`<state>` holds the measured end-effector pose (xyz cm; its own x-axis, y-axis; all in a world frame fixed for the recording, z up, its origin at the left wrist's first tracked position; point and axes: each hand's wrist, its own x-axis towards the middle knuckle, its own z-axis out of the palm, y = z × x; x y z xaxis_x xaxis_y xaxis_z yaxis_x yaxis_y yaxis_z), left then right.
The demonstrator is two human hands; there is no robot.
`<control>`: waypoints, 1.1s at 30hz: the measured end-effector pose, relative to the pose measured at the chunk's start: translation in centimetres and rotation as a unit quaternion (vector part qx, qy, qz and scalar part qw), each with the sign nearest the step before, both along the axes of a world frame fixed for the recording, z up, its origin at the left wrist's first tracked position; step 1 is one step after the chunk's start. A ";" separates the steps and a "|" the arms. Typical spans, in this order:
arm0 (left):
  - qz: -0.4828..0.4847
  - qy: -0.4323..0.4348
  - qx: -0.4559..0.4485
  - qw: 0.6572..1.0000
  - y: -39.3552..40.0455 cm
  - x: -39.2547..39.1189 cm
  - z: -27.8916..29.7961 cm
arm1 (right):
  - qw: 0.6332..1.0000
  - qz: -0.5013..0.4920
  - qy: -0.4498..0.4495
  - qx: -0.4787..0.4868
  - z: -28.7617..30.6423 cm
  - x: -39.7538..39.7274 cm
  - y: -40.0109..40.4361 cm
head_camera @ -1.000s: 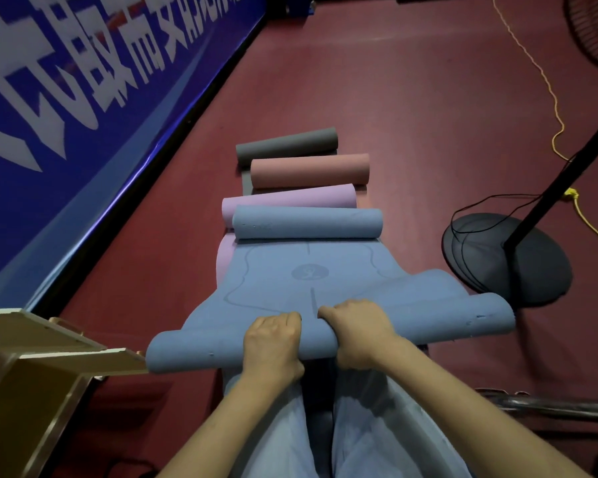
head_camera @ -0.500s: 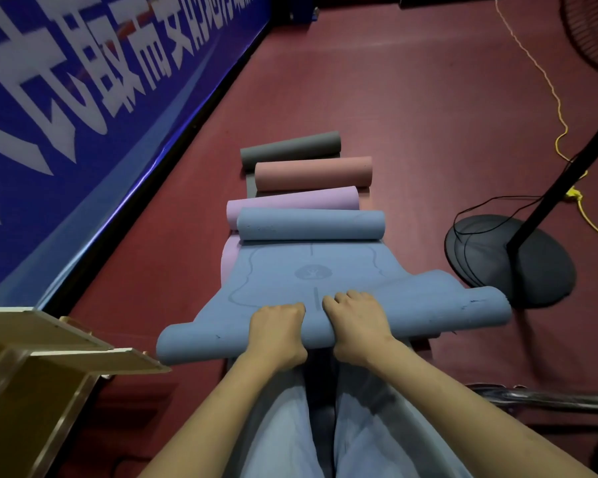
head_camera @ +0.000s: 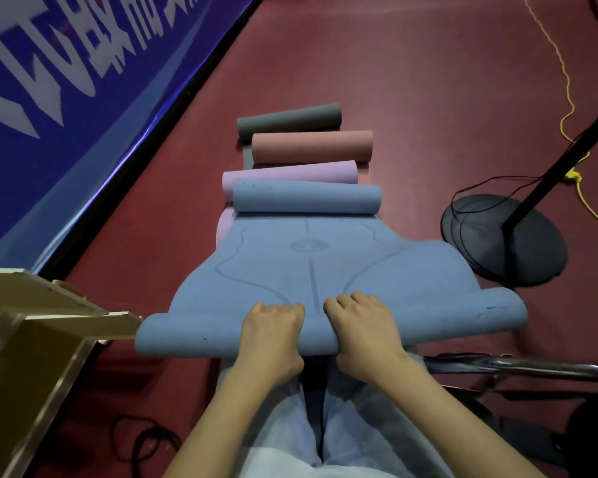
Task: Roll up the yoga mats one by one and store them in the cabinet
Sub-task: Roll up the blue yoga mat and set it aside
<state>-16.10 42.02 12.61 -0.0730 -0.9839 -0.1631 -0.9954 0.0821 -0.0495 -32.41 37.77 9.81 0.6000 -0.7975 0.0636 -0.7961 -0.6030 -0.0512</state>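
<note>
Blue mat: we see the blue yoga mat (head_camera: 311, 267) lying on the dark red floor (head_camera: 411, 84), stretched away from us, with a roll at its near end and a second roll at its far end.
Near roll: the near roll (head_camera: 194, 334) lies across the scene from left to right, just in front of our knees.
Left hand: our left hand (head_camera: 270, 334) grips the near roll at its middle, fingers curled over the top.
Right hand: our right hand (head_camera: 366, 331) grips the same roll just beside the left, fingers curled over it.
Other mats: beyond the far roll we see a purple mat (head_camera: 287, 174), a pink mat (head_camera: 311, 146) and a grey mat (head_camera: 287, 120), each with a rolled end, one behind the other.
Cabinet: a wooden cabinet (head_camera: 32, 326) stands at the near left, its corner just beside the left end of the near roll.
Right side: a black fan base (head_camera: 518, 250) with its pole rests on the floor, near a yellow cord (head_camera: 567, 108).
Left wall: a blue banner (head_camera: 66, 98) runs along the left.
</note>
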 end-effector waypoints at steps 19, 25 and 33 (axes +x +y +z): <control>0.013 0.039 0.001 0.999 -1.6 0.9 -0.9 | 0.939 0.020 0.123 0.321 4.7 1.4 -5.9; 0.020 -0.009 0.005 1.000 -2.2 0.9 -0.7 | 0.933 0.018 0.124 0.338 4.6 2.1 -6.6; -0.005 -0.023 0.092 0.995 -4.7 0.8 0.7 | 0.997 0.009 0.071 0.015 0.2 2.3 -1.9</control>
